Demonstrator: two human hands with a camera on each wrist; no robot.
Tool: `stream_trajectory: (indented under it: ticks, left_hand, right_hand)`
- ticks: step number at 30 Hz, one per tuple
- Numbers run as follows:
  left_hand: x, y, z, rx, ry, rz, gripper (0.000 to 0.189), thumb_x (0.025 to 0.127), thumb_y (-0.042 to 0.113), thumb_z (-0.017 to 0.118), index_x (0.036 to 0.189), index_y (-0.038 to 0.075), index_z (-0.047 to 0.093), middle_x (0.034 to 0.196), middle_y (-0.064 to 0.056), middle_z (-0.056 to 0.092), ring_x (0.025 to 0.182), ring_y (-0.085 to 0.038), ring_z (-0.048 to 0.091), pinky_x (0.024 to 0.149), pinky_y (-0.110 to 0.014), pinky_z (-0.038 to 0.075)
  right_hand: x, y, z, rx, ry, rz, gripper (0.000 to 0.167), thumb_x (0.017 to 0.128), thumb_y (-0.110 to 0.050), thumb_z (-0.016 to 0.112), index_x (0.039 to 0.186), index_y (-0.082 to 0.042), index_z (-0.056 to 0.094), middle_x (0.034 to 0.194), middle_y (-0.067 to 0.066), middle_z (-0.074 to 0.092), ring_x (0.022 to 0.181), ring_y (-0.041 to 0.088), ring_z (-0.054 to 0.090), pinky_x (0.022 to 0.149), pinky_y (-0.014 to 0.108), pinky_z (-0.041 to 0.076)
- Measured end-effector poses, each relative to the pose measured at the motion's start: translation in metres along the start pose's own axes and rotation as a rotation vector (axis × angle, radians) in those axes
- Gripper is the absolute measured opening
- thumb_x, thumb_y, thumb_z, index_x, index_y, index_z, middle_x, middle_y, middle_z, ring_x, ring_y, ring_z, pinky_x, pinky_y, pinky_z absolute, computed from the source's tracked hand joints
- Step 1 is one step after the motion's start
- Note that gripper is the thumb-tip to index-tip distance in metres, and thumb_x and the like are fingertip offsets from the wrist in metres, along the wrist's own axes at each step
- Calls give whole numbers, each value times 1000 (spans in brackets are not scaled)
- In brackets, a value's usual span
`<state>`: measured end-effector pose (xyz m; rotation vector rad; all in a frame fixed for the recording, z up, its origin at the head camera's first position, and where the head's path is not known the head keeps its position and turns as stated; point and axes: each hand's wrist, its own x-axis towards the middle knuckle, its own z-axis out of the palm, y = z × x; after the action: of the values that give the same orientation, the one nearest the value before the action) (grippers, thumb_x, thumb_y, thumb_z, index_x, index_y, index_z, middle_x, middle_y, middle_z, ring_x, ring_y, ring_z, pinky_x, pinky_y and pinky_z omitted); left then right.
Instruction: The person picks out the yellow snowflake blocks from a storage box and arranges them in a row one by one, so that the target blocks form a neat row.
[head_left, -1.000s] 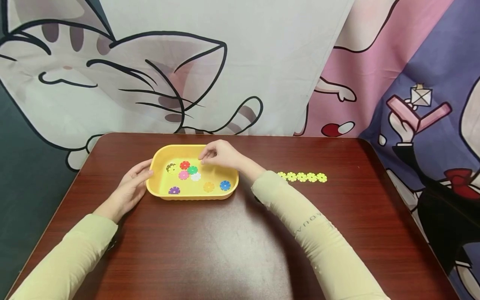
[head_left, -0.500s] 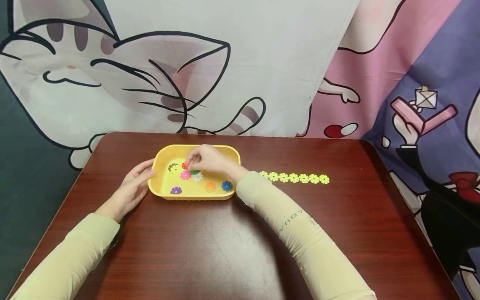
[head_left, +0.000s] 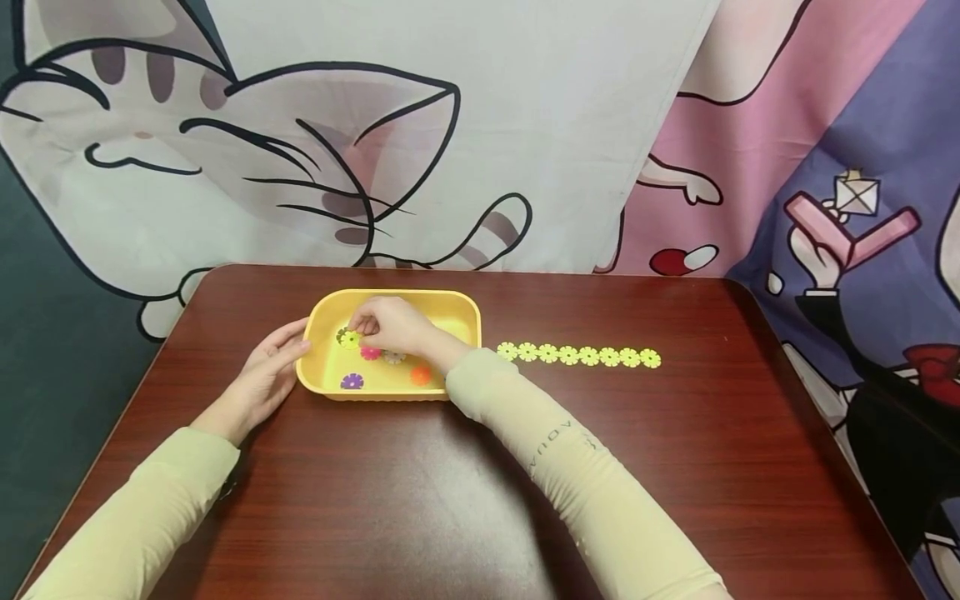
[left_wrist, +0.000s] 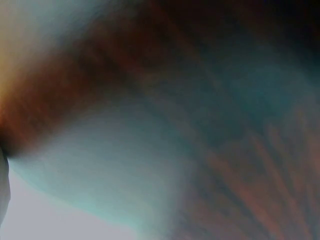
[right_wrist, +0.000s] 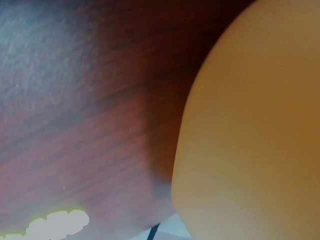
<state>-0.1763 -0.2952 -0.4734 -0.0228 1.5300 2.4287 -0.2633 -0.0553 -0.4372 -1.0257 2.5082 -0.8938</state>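
Observation:
My left hand [head_left: 262, 373] grips the left end of a shallow yellow tray [head_left: 390, 397], thumb over the rim and fingers along the outer wall. My right hand [head_left: 397, 325] reaches inside, its bent fingertips right at a yellow-green flower-shaped disc [head_left: 348, 337]. I cannot tell if they pinch it. Close below the hand lie a pink disc [head_left: 370, 353] and a partly covered white disc [head_left: 393, 358]. A purple disc [head_left: 352, 381] and an orange disc [head_left: 421, 375] sit nearer the tray's front. The right hand and wrist hide other discs.
Right of the tray, several yellow-green flower discs [head_left: 589, 357] form a straight row on the brown wooden table [head_left: 360, 500]. In the right wrist view, part of that row [right_wrist: 57, 225] shows overexposed. Printed cloth [head_left: 562, 125] hangs behind the table. The left wrist view is blurred.
My right hand has moved left across the tray, past the red and green discs to the yellow-green one. Its sleeve has uncovered more of the row. The left hand stays on the tray.

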Motion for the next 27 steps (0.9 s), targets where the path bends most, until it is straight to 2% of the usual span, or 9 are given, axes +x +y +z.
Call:
stream_trajectory:
  ticks: [5,10,15,20,24,27]
  left_hand:
    - [0,0,-1,-19,-12,16,33,108,-3,52,130,18,64,129,8,71,120,-2,67,98,-17,58]
    - [1,-1,-1,-7,-23,14,33,108,-2,51,130,19,65,130,8,70,120,-2,67,99,-17,58]
    - [2,-2,0,-10,-32,24,34,108,-3,51,130,18,65,130,8,71,120,-2,67,99,-17,58]
    - [2,-2,-1,-10,-33,18,33,108,-2,51,130,19,65,130,8,71,120,-2,67,98,-17,58]
    - [2,-2,-1,-9,-34,17,34,108,-3,50,131,19,64,131,9,70,120,-1,67,99,-17,58]
    - [3,-2,-1,-7,-34,18,35,108,-3,50,132,19,64,131,9,70,121,-1,67,99,-17,58]
  right_hand:
    - [0,-1,7,-61,-8,-6,34,97,-13,78,131,-10,72,127,3,73,116,14,65,104,18,50]
    - [-2,2,15,-124,-11,-52,40,98,-16,77,137,-11,69,133,2,69,119,15,61,108,21,46]
    - [1,4,18,-128,9,-64,44,97,-16,78,140,-11,67,141,2,67,129,15,59,116,22,42]
    - [2,7,19,-135,-9,-58,46,98,-17,77,143,-11,66,145,4,66,136,16,57,121,23,40]
    - [4,9,20,-146,-23,-64,44,99,-18,77,142,-11,67,144,4,66,135,16,57,120,24,41]
    - [5,10,21,-141,-18,-64,39,99,-18,77,136,-12,70,134,3,69,123,16,59,112,22,44]
